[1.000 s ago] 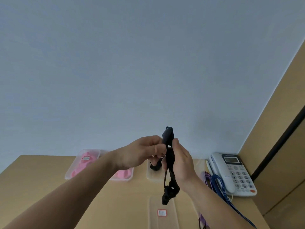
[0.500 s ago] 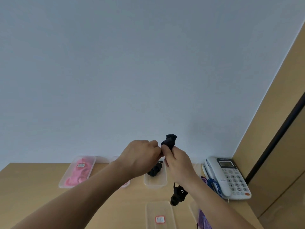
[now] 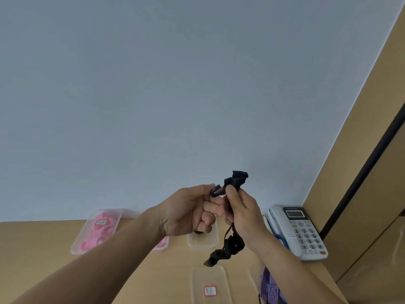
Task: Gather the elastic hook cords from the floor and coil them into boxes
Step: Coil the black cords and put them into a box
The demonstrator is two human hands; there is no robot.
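A black elastic hook cord (image 3: 228, 246) is held in the air above the wooden desk (image 3: 131, 270). My right hand (image 3: 243, 209) grips its folded upper part, and a black bunch sticks out above the thumb. My left hand (image 3: 188, 210) pinches the cord's black hook beside it. The rest of the cord hangs in loose loops below my right wrist. Beneath it a clear box (image 3: 210, 286) with a red-edged label lies on the desk. Behind my hands stands another clear box (image 3: 202, 242) with something dark inside.
A clear box with pink cords (image 3: 96, 231) sits at the left, a second pink-filled box (image 3: 161, 244) partly hidden by my left arm. A white desk phone (image 3: 298, 231) stands at the right by a wooden cabinet (image 3: 372, 172). Purple and blue cords (image 3: 270, 286) lie near my right forearm.
The bunch in my right hand has risen and tilted right, and my left hand now pinches the hook. The hanging loops sit a little higher and the view has shifted.
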